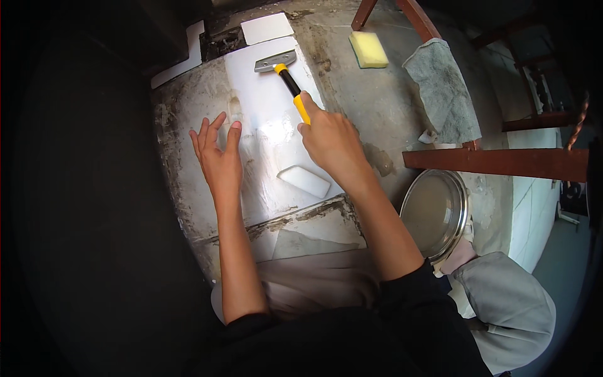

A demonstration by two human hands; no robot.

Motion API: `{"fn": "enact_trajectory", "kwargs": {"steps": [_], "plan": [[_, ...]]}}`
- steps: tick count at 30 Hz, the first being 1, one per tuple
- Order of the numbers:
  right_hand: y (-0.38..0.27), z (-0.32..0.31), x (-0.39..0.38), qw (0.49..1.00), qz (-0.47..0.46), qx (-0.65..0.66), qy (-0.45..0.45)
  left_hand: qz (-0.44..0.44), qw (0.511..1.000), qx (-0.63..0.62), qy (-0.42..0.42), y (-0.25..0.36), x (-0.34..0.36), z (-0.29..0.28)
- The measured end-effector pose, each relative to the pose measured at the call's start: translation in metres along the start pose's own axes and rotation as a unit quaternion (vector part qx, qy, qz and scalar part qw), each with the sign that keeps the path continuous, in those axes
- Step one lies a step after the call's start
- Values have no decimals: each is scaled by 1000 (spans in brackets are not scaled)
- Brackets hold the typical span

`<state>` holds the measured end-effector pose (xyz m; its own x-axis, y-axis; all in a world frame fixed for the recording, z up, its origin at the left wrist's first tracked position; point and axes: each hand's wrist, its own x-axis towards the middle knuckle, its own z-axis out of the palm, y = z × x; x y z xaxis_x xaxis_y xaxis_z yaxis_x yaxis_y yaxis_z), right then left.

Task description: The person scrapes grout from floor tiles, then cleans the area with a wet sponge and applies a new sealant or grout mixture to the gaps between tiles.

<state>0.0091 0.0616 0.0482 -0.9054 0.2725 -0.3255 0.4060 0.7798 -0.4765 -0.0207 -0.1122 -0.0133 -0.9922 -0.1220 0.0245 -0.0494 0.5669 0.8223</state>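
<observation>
My right hand [330, 139] is wrapped round the yellow and black handle of a scraper [289, 81]. The scraper's wide metal head lies at the far part of a glossy white tile [264, 94]. Over the dirty, stained surface at the tile's left side, my left hand [220, 157] hovers with its fingers spread, holding nothing. Nearer to me, between my forearms, a small white block [304, 181] rests on the tile. It looks like a sponge or a cut piece; I cannot tell which.
A yellow sponge [369, 50] with a green underside sits at the far right. A grey cloth [443, 91] hangs on a reddish-brown metal frame [490, 162]. Beside my right forearm stands a round metal basin [436, 213]. White tile pieces [267, 29] lie at the far edge.
</observation>
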Motion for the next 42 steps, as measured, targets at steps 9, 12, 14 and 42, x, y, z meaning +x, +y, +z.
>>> {"fn": "enact_trajectory", "kwargs": {"steps": [9,12,14,42], "plan": [[-2,-1,19,1000,4,-2,17,-13,1000,-5,-5,2,0,0],[-1,-3,26,1000,13,6,27,-13,1000,-5,-9,2,-1,2],[-1,-3,28,999,2,7,43,-12,1000,-8,-12,3,-1,1],[4,2,25,999,4,12,36,-9,1000,-6,-4,5,-1,1]]}}
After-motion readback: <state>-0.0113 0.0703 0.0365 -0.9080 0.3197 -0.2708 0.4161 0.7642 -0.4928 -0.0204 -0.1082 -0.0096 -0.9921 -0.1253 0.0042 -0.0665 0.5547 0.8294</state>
